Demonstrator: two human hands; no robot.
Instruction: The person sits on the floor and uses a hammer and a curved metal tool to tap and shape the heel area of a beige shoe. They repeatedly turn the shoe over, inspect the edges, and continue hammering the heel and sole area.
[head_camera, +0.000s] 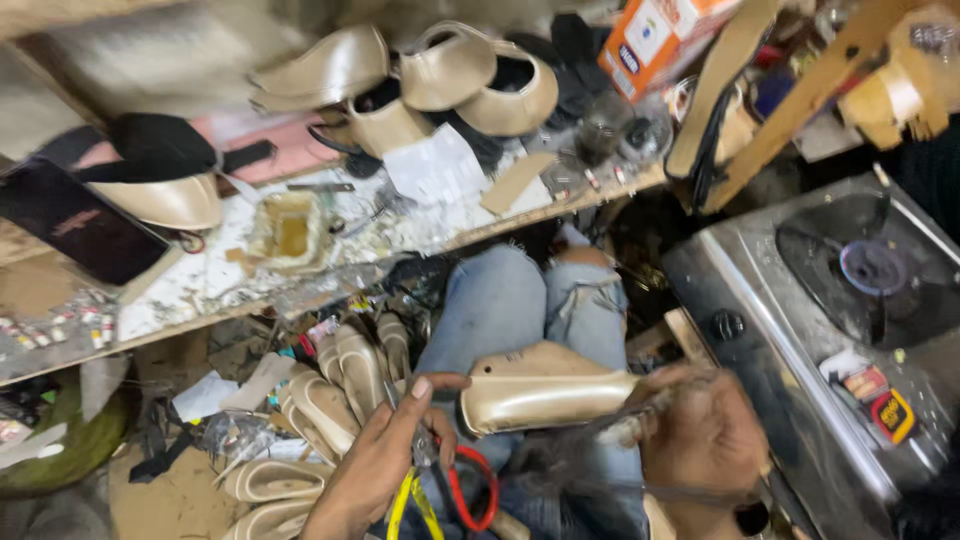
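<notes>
Holding the beige shoe piece (545, 390) steady over my knees, I keep it level between my two hands, because the work on its end goes best when the piece does not rock. My left hand (385, 455) is partly curled, thumb stretched toward the near end of the piece, and it grips what looks like a small tool with red (480, 490) and yellow (405, 505) looped handles; the thumb tip sits just beside the piece, and I cannot tell whether it touches. My right hand (700, 440) is closed round a thin stick or brush (630, 428), blurred with motion, its tip at the far end of the piece. I judge that light, short strokes along the edge suit it, pressing the piece against my jeans (510, 300) for support.

It looks like smooth synthetic leather, pearly beige with a soft sheen, long and gently curved, one edge folded under. My jeans are pale denim, torn at one knee. More beige pieces (345, 380) of the same curved shape stand stacked to my left on the littered floor. Beyond my knees the tabletop (200, 285) is rough, paint-spattered wood, carrying finished beige uppers (450, 80), a crusted glue tray (290, 230) and scraps of paper. To my right stands a dull steel stove (790, 330) with a black burner.
</notes>
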